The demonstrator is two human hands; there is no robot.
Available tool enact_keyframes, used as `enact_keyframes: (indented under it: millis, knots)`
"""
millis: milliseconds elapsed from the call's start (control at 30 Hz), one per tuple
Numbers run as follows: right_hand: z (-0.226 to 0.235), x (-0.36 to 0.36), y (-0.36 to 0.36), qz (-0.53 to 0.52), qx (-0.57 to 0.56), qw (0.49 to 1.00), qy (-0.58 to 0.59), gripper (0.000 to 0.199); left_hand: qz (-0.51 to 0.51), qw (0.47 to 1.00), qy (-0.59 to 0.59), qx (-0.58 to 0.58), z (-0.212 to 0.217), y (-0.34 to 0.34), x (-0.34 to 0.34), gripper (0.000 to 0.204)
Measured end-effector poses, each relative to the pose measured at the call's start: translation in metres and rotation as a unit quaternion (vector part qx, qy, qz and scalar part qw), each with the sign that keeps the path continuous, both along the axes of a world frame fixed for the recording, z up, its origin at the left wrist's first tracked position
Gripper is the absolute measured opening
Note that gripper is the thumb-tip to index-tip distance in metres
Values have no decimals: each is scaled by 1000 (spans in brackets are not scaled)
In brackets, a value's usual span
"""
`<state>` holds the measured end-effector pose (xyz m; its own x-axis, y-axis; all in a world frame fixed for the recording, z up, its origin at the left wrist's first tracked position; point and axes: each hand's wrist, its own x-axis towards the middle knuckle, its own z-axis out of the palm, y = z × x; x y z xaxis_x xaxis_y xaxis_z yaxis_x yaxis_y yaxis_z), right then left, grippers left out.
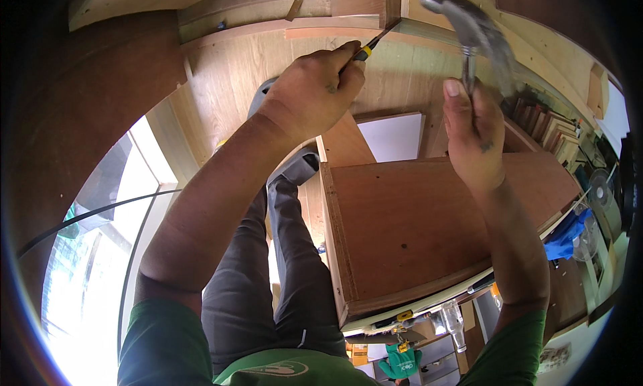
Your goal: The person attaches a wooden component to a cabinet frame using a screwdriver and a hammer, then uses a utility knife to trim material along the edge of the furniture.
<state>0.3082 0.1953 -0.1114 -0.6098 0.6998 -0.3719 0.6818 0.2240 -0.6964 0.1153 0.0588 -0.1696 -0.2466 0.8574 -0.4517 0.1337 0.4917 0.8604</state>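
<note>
My left hand (315, 88) is closed round the handle of a chisel (366, 53) with a black and yellow grip. Its dark blade points up and right, its tip at the corner where an upright wooden panel (391, 4) meets a pale wooden rail (429, 32). In my right hand (474, 135) is a claw hammer (462, 17), gripped by its shaft and held raised to the right of the chisel. The hammer's head is smeared by motion. Most of the chisel's handle is hidden inside my left fist.
A reddish-brown wooden cabinet box (415, 218) stands under my right arm. A white panel (392, 137) lies beyond it. Stacked wood offcuts (550, 128), a fan (601, 188) and a blue bag (568, 237) are at the right. Another person (402, 362) is at the bottom.
</note>
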Motion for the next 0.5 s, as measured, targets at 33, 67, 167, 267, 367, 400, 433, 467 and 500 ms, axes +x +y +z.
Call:
enact_keyframes:
  millis: [33,67,167,267,367,400,433,467,500]
  knots:
    - [0,0,-1,24,35,999,9,31,-1,1000,8,2,-1,0,1,29]
    - [-1,-1,-2,48,70,996,19,31,0,1000,13,10,-2,-1,1,31]
    - [0,-1,-2,31,26,998,-56,29,-4,999,18,27,-6,-2,1,37]
    - [1,2,-1,11,-21,998,-56,30,-9,999,11,30,-9,-4,1,37]
    - [-2,2,-1,36,18,999,-12,35,-8,999,24,35,-12,-4,2,38]
    - [-4,0,-3,61,43,997,-8,36,-9,999,25,31,-12,-4,2,38]
    - [-4,0,-2,95,39,994,-35,36,-11,999,25,28,-13,-5,2,38]
    - [-6,-1,-3,62,28,997,-49,36,-8,999,24,33,-14,-5,2,38]
    - [-4,-1,-3,37,-11,995,-92,35,-4,999,22,39,-14,-5,2,39]
